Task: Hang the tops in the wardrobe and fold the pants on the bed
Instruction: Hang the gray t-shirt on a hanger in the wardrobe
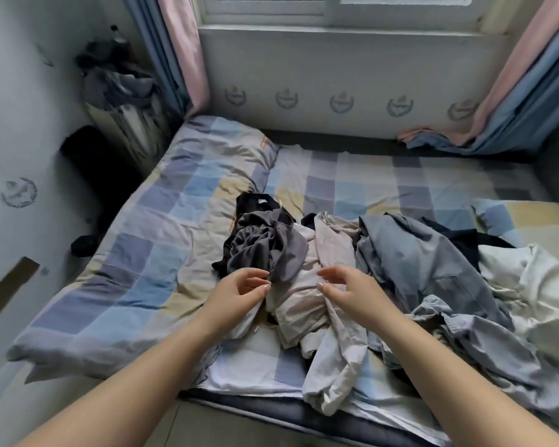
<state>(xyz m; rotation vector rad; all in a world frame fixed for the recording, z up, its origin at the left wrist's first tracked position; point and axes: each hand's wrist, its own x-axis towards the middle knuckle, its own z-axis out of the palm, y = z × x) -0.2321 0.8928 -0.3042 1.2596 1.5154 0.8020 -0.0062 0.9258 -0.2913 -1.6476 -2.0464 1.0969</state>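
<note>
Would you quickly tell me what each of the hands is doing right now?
Left hand: open, fingers loosely curved beside the dark grey garment, holding nothing.
Right hand: open above the beige garment, holding nothing.

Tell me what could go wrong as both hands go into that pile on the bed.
1. The dark grey garment lies tangled with a black one on the pale beige piece; lifting one may drag the others.
2. The beige piece hangs over the bed's near edge, so a tug could slide it off.
3. Neither the left hand nor the right hand has a grip yet, and crumpled tops and pants look alike.
</note>
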